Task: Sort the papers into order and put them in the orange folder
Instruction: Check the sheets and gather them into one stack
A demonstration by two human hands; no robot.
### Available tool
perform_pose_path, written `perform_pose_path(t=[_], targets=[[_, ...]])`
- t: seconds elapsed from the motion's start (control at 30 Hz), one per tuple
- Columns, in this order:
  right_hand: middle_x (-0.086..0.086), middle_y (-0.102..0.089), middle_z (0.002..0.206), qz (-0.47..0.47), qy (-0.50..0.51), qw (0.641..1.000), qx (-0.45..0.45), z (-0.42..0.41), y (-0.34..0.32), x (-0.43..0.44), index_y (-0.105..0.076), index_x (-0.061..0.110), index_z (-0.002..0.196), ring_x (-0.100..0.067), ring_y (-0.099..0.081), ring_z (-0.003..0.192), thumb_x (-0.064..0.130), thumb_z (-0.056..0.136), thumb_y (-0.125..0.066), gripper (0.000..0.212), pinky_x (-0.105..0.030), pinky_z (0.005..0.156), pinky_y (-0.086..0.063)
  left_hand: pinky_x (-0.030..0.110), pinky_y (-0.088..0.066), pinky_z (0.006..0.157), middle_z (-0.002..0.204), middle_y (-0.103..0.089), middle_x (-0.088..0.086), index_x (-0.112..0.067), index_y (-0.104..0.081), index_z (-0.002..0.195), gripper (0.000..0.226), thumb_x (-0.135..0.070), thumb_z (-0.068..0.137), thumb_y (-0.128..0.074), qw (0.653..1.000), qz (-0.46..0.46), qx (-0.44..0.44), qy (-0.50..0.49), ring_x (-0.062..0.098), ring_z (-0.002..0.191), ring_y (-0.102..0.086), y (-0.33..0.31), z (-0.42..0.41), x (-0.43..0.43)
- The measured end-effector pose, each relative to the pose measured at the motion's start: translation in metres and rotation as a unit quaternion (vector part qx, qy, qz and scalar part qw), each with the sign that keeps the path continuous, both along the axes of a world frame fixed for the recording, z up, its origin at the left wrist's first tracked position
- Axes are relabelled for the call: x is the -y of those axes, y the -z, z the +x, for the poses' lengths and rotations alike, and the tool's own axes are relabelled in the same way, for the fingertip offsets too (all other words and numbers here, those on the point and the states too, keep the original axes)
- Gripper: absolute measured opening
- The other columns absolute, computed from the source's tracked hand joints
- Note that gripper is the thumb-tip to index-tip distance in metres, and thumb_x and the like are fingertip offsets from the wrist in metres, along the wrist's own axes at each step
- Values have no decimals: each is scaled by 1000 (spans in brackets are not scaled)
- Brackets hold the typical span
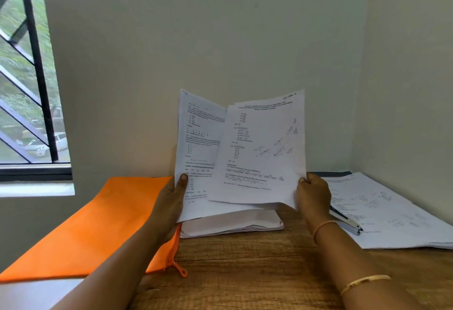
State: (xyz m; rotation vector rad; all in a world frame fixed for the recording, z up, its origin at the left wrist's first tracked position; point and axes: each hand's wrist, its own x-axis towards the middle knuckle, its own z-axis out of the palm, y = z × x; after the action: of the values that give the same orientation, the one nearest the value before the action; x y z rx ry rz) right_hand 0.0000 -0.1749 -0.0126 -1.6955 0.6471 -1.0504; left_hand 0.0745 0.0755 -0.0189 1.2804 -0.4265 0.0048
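I hold a fanned bunch of printed papers (257,152) upright above the wooden table (245,273). My left hand (171,201) grips the left sheet at its lower edge, thumb on the front. My right hand (312,197) pinches the right sheets at their lower right corner. Under the raised sheets, a stack of papers (232,224) lies flat on the table. The orange folder (93,224) lies to the left, partly over the table's edge, with its zip pull (180,269) at the near corner.
More printed sheets (392,214) are spread at the right, with a stapler (345,220) lying on them. A wall corner stands close behind the table. A barred window (29,76) is at the left.
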Motion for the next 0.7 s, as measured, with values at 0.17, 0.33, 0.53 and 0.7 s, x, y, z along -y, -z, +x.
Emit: perform_pose_path(t=[0.17,0.33,0.53,0.7], targets=[[-16,-60,119,-55,0,995,-83,-3,4,4,-59,4,113,-35,-54,107,5,93,-38,29,-39,91,-44,37,-55,81,107,-68,1,-20,-57,116,27,-31,100,-40,997,48,28,-58,21,97,-65,0,10,-12],[-19,-60,111,-55,-44,985,-155,-5,1,9,-59,-1,109,-30,-53,91,2,90,-40,27,-29,77,-38,31,-47,67,99,-61,3,-18,-54,117,28,-34,101,-37,967,136,91,-197,15,82,-57,-7,22,-33],[-8,-51,85,-134,-77,945,-289,-8,2,6,-48,10,76,-19,-46,72,8,91,-44,15,-28,69,-36,45,-53,66,102,-61,17,-10,-53,122,37,-36,102,-36,933,180,95,-297,34,89,-58,-5,38,-61],[-5,-53,89,-231,-77,903,-355,-13,3,4,-48,16,90,-22,-52,83,21,90,-48,6,-29,71,-39,52,-50,78,111,-58,21,-6,-51,126,40,-34,102,-35,917,167,77,-354,39,96,-55,-5,45,-77]])
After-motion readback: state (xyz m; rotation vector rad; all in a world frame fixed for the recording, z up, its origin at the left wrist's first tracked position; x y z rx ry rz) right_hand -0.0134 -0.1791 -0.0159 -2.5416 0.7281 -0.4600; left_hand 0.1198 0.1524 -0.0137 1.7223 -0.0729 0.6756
